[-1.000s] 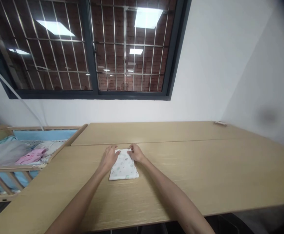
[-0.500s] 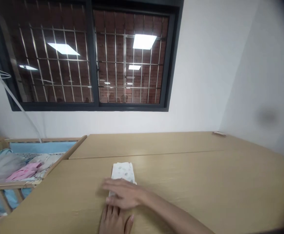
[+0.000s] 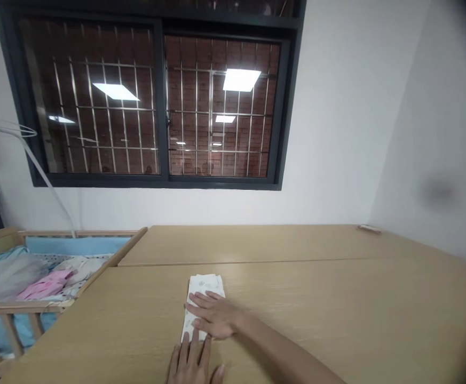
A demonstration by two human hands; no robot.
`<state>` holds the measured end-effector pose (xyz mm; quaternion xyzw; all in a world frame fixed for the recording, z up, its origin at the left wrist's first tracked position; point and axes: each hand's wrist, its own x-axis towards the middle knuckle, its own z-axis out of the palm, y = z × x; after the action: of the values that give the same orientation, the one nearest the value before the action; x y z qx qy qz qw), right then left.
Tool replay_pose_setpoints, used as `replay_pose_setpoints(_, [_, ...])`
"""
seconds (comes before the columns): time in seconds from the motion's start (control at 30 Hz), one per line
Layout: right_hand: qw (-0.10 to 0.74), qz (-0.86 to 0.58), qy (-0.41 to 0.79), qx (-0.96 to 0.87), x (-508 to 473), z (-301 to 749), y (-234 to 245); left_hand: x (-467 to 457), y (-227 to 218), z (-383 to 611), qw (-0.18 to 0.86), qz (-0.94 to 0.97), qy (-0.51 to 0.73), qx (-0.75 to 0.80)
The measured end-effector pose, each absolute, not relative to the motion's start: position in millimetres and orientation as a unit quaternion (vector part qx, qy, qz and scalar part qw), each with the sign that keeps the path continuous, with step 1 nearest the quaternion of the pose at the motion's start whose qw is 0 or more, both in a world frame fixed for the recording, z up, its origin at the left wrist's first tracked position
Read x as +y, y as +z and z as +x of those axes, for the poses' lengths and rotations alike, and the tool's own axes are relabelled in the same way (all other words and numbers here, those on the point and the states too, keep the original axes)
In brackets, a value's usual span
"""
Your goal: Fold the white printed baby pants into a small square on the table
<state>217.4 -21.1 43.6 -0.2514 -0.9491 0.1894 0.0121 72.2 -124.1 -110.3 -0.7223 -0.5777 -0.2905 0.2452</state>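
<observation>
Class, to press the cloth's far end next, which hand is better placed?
Probably the right hand: it spreads across the middle of the cloth, while the left hand is at its near edge.

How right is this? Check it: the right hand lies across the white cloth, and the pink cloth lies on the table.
Not on the table: the head view shows the pink cloth in the crib. The right hand does lie across the white cloth.

Open tabletop (image 3: 337, 309) rightward, crib rail (image 3: 120, 256) left
</observation>
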Motion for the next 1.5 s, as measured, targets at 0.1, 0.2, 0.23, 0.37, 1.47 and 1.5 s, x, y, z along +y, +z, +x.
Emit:
replay_pose_setpoints(0.1, [0.004, -0.284, 0.168, -0.944, -0.7, 218.2, 43.5, -127.8, -105.0, 81.0, 0.217, -0.696, -0.302, -0.614])
replay_pose_setpoints(0.2, [0.023, -0.309, 0.148, -0.939, 19.6, 219.5, 41.2, -131.2, -95.0, 84.4, 0.155, -0.703, -0.269, -0.639])
replay_pose_setpoints(0.23, [0.035, -0.314, 0.143, -0.938, 25.6, 219.9, 39.9, -131.8, -91.7, 83.0, 0.13, -0.717, -0.251, -0.638])
replay_pose_setpoints(0.37, [0.071, -0.339, 0.132, -0.929, 44.3, 221.1, 36.0, -132.2, -84.2, 72.5, 0.052, -0.752, -0.212, -0.623])
replay_pose_setpoints(1.47, [0.125, -0.373, 0.166, -0.904, -163.4, 289.2, 59.5, -178.0, 18.0, 18.6, -0.198, -0.782, -0.305, -0.506])
replay_pose_setpoints(1.5, [0.139, -0.377, 0.171, -0.9, -161.8, 288.9, 58.9, -179.7, 19.1, 17.2, -0.21, -0.781, -0.306, -0.503])
